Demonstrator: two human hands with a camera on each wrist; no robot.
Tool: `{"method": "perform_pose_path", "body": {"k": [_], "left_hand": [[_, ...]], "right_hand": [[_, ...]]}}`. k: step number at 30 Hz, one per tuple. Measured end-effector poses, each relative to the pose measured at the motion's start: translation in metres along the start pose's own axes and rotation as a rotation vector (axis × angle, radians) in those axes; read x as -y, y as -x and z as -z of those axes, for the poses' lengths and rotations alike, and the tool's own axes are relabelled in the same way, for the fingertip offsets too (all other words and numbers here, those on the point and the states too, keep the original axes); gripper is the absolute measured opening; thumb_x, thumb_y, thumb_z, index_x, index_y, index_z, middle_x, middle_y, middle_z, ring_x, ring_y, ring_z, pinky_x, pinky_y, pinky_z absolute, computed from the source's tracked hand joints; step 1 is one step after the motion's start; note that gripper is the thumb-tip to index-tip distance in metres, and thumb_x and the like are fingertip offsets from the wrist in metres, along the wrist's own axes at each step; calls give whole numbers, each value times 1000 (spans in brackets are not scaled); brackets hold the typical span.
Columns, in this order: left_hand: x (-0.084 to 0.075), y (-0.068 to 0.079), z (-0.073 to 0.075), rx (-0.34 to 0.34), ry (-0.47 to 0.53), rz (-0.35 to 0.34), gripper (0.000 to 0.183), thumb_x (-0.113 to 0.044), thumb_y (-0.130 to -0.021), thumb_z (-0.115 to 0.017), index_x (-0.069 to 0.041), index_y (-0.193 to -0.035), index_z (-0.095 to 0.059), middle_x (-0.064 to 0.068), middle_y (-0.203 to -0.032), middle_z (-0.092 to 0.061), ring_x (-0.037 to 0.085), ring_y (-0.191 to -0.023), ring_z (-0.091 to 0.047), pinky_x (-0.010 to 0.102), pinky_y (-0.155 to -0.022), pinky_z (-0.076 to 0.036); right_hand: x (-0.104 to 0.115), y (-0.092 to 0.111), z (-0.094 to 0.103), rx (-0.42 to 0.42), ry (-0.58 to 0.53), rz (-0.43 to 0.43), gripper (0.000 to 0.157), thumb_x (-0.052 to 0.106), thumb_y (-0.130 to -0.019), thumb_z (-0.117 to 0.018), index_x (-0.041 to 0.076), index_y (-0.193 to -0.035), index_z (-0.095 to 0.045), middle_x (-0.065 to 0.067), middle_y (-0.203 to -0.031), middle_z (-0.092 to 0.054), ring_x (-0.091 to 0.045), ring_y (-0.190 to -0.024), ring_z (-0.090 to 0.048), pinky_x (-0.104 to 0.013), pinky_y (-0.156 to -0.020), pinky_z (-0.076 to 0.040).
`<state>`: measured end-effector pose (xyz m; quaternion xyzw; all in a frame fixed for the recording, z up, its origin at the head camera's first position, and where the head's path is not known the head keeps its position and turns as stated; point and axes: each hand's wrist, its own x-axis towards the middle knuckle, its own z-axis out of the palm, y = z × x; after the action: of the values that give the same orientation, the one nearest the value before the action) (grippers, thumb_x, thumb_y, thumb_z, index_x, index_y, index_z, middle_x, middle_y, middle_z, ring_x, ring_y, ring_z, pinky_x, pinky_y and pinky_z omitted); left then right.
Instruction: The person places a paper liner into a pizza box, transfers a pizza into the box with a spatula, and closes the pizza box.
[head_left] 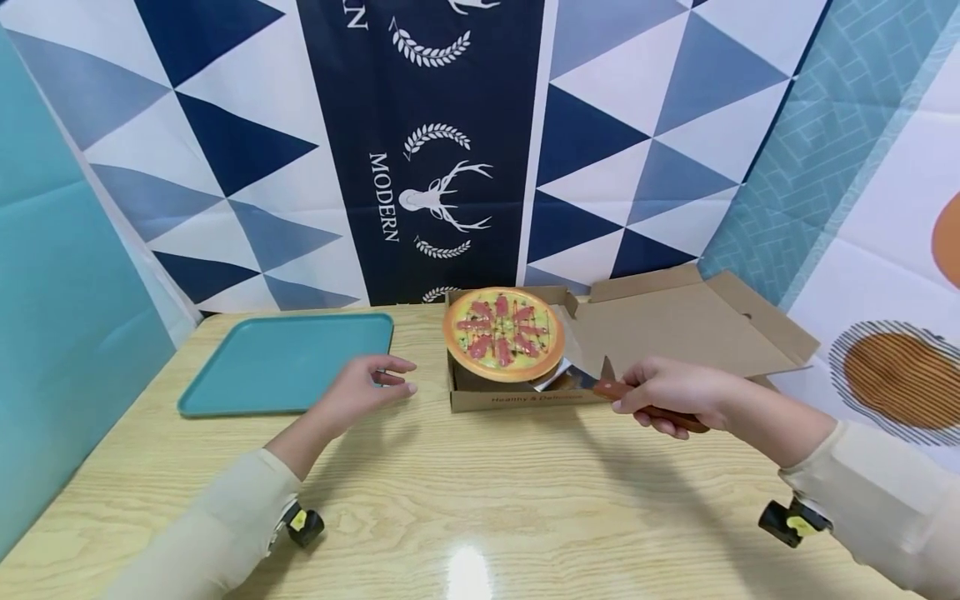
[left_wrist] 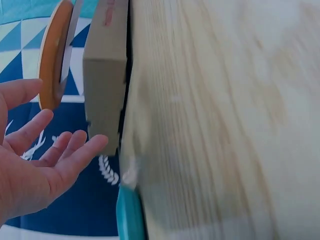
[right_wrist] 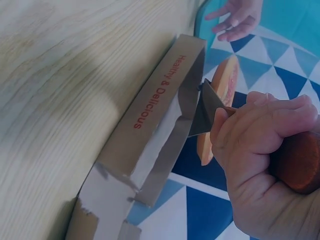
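My right hand (head_left: 667, 396) grips the brown wooden handle of a pizza server (head_left: 577, 379), whose metal blade reaches under a whole pizza (head_left: 504, 333). The pizza has an orange-brown crust and pink toppings. It sits raised over the open cardboard pizza box (head_left: 517, 402), and in the right wrist view a gap shows between pizza (right_wrist: 231, 75) and box wall (right_wrist: 160, 95). My left hand (head_left: 367, 387) hovers left of the box with fingers spread, holding nothing. In the left wrist view its fingertips are close to the pizza's crust (left_wrist: 52, 60).
A teal tray (head_left: 292, 358) lies at the left on the wooden table (head_left: 480, 492), beyond my left hand. The box's lid (head_left: 667, 321) is folded open to the right, behind my right hand. Patterned cloth (head_left: 450, 125) hangs behind the table.
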<state>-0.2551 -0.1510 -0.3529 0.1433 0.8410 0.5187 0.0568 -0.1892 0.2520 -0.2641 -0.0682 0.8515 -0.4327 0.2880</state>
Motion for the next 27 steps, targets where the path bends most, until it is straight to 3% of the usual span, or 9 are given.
{"method": "perform_pose_path", "body": {"k": [5,8,13,17,23,27], "left_hand": [[-5,-12,-17,27,192,141,41,-6,-91,-66,8,-128,-57,28,-132,-51,37,-107,-62,41,-83,-57],[-9,-18,-25,59,274,190,46,-4,-92,-64,9,-134,-50,30,-135,-45,42,-112,-59,42,-83,-57],[-14,-27,-35,152,373,203,66,-6,-95,-61,-2,-151,-28,31,-143,-32,46,-120,-51,47,-83,-56],[-13,-34,-42,204,448,204,75,-7,-96,-59,-10,-156,-15,28,-152,-19,49,-127,-42,50,-82,-56],[-14,-42,-51,197,503,243,81,-3,-96,-56,-18,-158,-6,27,-155,-11,51,-133,-33,51,-76,-57],[-15,-44,-55,190,503,251,80,1,-96,-51,-16,-158,-3,29,-155,-11,50,-135,-31,50,-72,-58]], "right_hand": [[-7,1,3,-17,-5,-12,22,14,-94,-60,-5,-103,-55,-4,-64,-51,-9,-42,-42,-19,-40,-35],[-12,1,6,-26,-3,-20,22,14,-94,-60,-5,-103,-54,-4,-64,-51,-9,-43,-42,-19,-40,-36],[-17,-4,10,-26,-22,-35,23,13,-95,-59,-6,-106,-54,-3,-64,-50,-8,-43,-42,-19,-40,-36],[-20,-11,14,-23,-22,-40,23,13,-95,-58,-6,-107,-53,-3,-64,-50,-8,-44,-42,-19,-41,-36],[-21,-26,16,-27,0,-53,16,11,-93,-58,-4,-97,-54,-3,-64,-50,-8,-44,-41,-20,-42,-36],[-23,-36,16,-27,2,-53,14,10,-93,-58,-3,-92,-54,-3,-63,-51,-8,-44,-41,-19,-41,-37]]}}
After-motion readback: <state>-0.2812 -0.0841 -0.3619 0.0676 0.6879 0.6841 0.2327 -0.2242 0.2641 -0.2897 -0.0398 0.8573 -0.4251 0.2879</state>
